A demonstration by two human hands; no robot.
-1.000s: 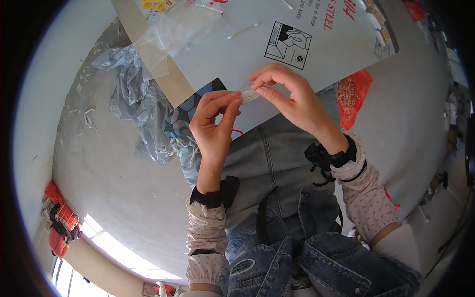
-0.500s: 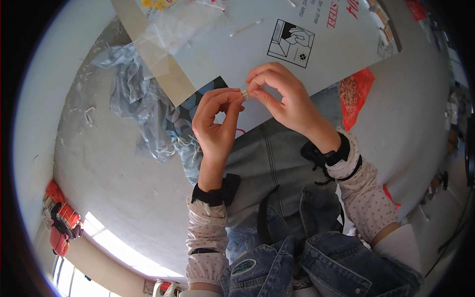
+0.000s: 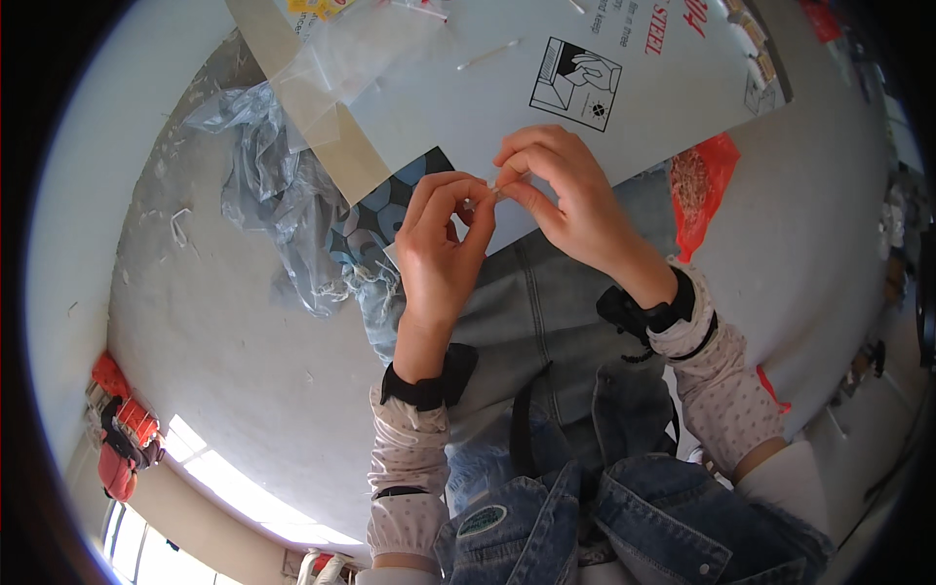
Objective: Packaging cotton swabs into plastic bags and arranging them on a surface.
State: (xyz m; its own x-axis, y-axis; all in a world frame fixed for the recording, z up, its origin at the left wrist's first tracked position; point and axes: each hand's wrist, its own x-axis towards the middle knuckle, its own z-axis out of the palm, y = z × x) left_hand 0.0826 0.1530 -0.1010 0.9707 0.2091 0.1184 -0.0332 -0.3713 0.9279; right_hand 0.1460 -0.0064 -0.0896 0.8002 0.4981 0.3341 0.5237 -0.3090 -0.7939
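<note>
My left hand (image 3: 441, 234) and my right hand (image 3: 575, 200) meet fingertip to fingertip above the near edge of the grey printed board (image 3: 439, 107). Between them is a small, pale, shiny piece (image 3: 495, 191), mostly covered by the fingers; its kind cannot be made out. The left thumb and forefinger pinch one end of it, with something whitish showing inside the curl of the fingers. On the other end, the right thumb and forefinger are closed. Both wrists wear black bands over dotted sleeves.
Clear plastic bags (image 3: 327, 73) and a thin white stick (image 3: 487, 56) lie on the board. Crumpled grey plastic (image 3: 268, 185) hangs at its left side. At the right edge is a red bag (image 3: 710, 185) of small brownish pieces. Small tan blocks (image 3: 756, 49) line the far right corner.
My left hand has shifted slightly right, closer to the right hand. More of the small pale piece is covered by fingers. The right hand has barely moved.
</note>
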